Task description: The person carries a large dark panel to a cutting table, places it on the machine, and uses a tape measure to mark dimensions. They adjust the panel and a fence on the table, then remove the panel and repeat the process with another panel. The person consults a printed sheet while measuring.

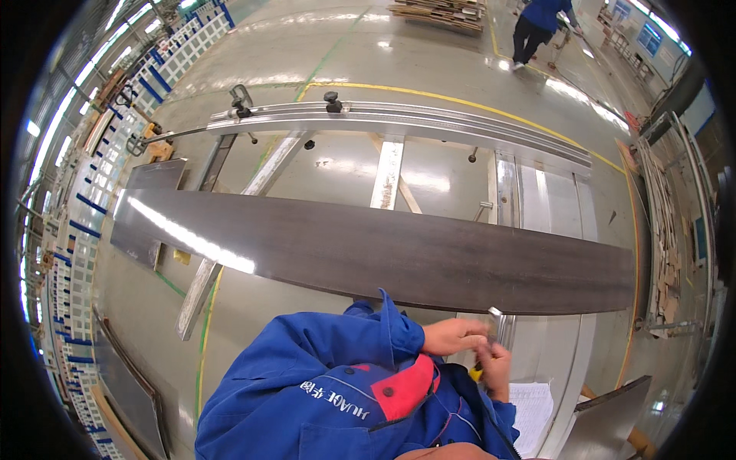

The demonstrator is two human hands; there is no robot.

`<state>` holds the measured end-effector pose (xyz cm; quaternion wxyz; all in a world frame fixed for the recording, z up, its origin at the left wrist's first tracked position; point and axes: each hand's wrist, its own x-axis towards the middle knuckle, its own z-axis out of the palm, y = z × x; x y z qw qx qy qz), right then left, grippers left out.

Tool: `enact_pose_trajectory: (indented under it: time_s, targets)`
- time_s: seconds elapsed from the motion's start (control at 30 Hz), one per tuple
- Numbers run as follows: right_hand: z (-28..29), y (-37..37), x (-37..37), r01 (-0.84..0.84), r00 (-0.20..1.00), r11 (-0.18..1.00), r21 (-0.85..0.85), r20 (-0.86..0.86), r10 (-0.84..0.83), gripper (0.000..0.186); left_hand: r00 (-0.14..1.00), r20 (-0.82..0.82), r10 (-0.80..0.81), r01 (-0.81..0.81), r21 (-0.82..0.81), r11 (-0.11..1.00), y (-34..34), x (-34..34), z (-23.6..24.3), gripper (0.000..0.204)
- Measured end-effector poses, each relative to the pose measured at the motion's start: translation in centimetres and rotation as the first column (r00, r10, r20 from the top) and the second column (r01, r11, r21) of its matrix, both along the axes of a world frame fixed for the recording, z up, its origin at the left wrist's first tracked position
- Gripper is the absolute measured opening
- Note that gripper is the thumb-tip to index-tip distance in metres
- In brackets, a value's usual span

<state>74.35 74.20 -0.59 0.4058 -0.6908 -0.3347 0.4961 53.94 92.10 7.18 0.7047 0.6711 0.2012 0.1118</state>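
Left hand [454, 336] and right hand [496, 369] close together at the chest — fingers curled but blurred, can't tell on what — just beside the long dark board [383, 249] lying across metal beams [388, 172].

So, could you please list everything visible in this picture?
Long panel: one, dark brown, across middle
Rail: one, silver, beyond long panel
Knobs: at least two, black, on rail
Support beams: several, silver, under long panel
Smaller panels: at least three, dark, left and lower corners
Paper: one, white, lower right
Stacked boards: many, brown, top and right
Grid fencing: one, white and blue, left
Floor: one, grey, throughout
Co-worker: one, blue and black, upper right
Small item: one, yellow, unclear, lower centre
Jacket: one, blue, lower centre
Left grip: one, bare, near long panel
Right grip: one, bare, beside left grip
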Motion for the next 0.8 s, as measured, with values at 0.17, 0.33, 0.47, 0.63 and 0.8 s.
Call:
enact_pose_trajectory:
  time_s: [0.17, 0.33, 0.47, 0.63, 0.8]
  targets:
    - [-3.2, -2.0, 9.9, 0.593, 0.748, 0.802, 0.079, 0.316, -0.584, 0.035, 0.942, 0.091, 0.322, -0.315, 0.57, 0.759, 15.9, -10.1, -1.4, 0.047]
    - [-8.4, -5.3, 18.0, 0.774, 0.353, 0.627, 0.09, 0.76, -0.545, 0.043, 0.778, -0.011, 0.628, -0.333, 0.84, 0.427, 37.4, -23.4, -1.3, 0.049]
    - [-7.3, -2.5, 17.5, 0.828, 0.034, 0.546, 0.128, 0.96, -0.277, 0.057, 0.758, -0.062, 0.649, -0.089, 0.976, 0.197, 48.9, -30.0, -0.4, 0.053]
    - [0.1, 12.0, 13.4, 0.489, 0.082, 0.828, 0.274, 0.931, -0.357, 0.046, 0.804, -0.214, 0.555, 0.212, 0.975, 0.069, 57.3, -31.1, 0.2, 0.056]
    - [4.7, 34.2, 5.1, -0.039, 0.187, 0.975, 0.218, 0.96, -0.207, 0.034, 0.869, -0.316, 0.38, 0.38, 0.919, -0.104, 64.1, -29.9, -0.3, 0.02]
